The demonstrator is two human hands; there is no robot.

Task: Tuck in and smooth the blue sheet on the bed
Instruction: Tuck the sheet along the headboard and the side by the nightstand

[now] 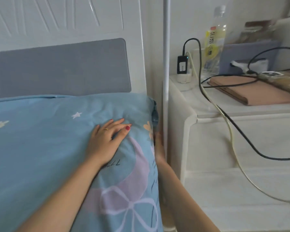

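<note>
1. Blue sheet (pixel 45 148) with star, bow and moon print, spread across the bed from nine o'clock to the mattress corner near centre; faint creases near that corner, below the grey headboard pad (pixel 60 69).
2. Left hand (pixel 107 141) laid flat on the sheet at centre, fingers straight and slightly spread, pressing down just short of the corner.
3. Right hand (pixel 158 148) pushed down the narrow gap at the mattress side, toward three o'clock of the left; fingers hidden by the sheet edge, so grip impossible to tell.
4. Judged as the tuck at the head corner: best done by holding the top taut with the flat palm while driving the edge deep under the mattress, then sweeping outward toward the corner to clear the creases.
5. White pole (pixel 165 64) standing just beside the gap.
6. Bedside cabinet (pixel 224 164) at three o'clock, bearing a charger (pixel 182 64), black cable (pixel 238 131), drink bottle (pixel 213 42) and tan notebook (pixel 251 92) at one to two o'clock; worth keeping the elbow off the cable.
</note>
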